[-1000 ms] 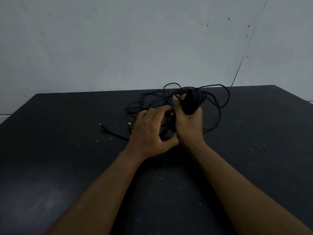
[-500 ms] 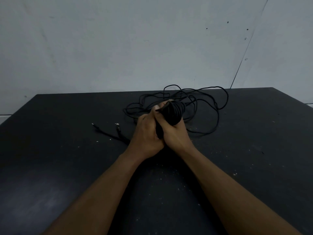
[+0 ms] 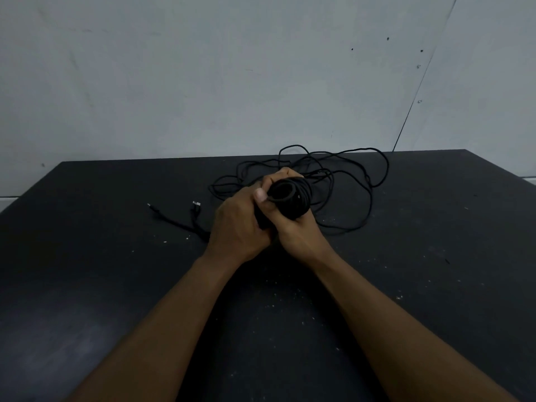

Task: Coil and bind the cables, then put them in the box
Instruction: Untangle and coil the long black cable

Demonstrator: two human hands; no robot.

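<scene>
- The right grip [image 3: 300, 232] curls its fingers round a coiled black cable bundle [image 3: 291, 198] over the middle of the bench [image 3: 116, 271].
- The left grip [image 3: 236, 224] clasps the bundle's left side, its thumb pressing a strand against the coil.
- Loose cable loops [image 3: 374, 175] lie on the bench behind the bundle.
- Two plug ends [image 3: 196, 203] lie to the left.

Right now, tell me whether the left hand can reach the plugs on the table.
Probably yes: the plugs lie just left of the left hand with bare table between, though it grips the coil.
</scene>
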